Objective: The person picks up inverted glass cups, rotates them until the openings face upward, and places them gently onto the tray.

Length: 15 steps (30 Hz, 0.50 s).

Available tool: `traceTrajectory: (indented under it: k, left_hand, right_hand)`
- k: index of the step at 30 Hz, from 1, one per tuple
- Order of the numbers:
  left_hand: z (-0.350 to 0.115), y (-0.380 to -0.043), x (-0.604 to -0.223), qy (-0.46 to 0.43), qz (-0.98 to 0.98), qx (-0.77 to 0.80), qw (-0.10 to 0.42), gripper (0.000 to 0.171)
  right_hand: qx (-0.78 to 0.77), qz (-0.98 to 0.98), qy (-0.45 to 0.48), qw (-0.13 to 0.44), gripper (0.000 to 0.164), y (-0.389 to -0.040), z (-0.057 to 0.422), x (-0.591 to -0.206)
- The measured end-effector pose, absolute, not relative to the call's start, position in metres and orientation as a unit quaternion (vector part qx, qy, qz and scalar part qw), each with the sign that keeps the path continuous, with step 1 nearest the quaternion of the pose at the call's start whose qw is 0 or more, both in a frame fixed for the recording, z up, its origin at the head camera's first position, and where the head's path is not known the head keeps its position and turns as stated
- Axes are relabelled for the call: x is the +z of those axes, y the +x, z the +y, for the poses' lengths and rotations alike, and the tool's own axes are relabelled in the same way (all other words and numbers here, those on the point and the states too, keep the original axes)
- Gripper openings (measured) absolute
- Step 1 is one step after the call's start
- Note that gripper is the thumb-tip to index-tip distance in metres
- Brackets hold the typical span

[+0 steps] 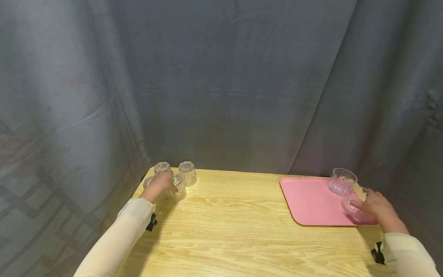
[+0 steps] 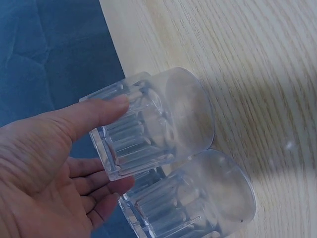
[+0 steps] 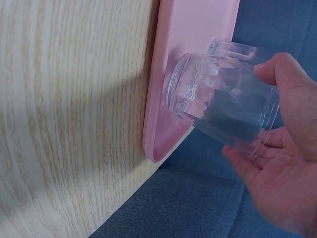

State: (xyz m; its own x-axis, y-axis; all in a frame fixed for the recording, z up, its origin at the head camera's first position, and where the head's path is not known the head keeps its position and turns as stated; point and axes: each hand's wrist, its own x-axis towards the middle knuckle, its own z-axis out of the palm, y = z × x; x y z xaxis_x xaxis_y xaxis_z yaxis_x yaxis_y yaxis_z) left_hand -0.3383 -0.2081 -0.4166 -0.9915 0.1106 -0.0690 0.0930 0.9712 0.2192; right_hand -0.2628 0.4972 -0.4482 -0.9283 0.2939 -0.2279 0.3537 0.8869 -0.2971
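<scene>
While one mouth-up glass (image 3: pixel 218 106) sits over the near right part of the pink tray (image 1: pixel 311 200), the right hand (image 1: pixel 377 206) pinches it between thumb and fingers; whether its base touches, I can't tell. Over at the table's (image 1: pixel 225 238) far left, the left hand (image 1: pixel 160 186) pinches an upside-down glass (image 2: pixel 153 129), thumb opposite fingers! Three upturned neighbours (image 1: pixel 187 175) cluster round, another mouth-up tumbler (image 1: pixel 340 184) stands on the tray, and grey curtain (image 1: pixel 221 77) hangs behind.

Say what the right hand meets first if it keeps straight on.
Beyond the clear glass it holds, the right hand would likely meet the pink tray; whether the glass touches it is unclear.
</scene>
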Motion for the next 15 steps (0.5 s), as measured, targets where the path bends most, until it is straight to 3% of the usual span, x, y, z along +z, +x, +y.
traceTrajectory:
  k: [10,15]
  left_hand:
    - [-0.2133,-0.3386,-0.4236,0.042,0.988,0.141,0.049,0.079]
    - [-0.2153,-0.3377,-0.4249,0.039,0.988,0.146,0.043,0.070]
  right_hand:
    - [-0.168,0.967,0.171,0.090,0.114,-0.2640,0.4923,-0.4488]
    - [-0.174,0.966,0.171,0.088,0.115,-0.2644,0.4915,-0.4494]
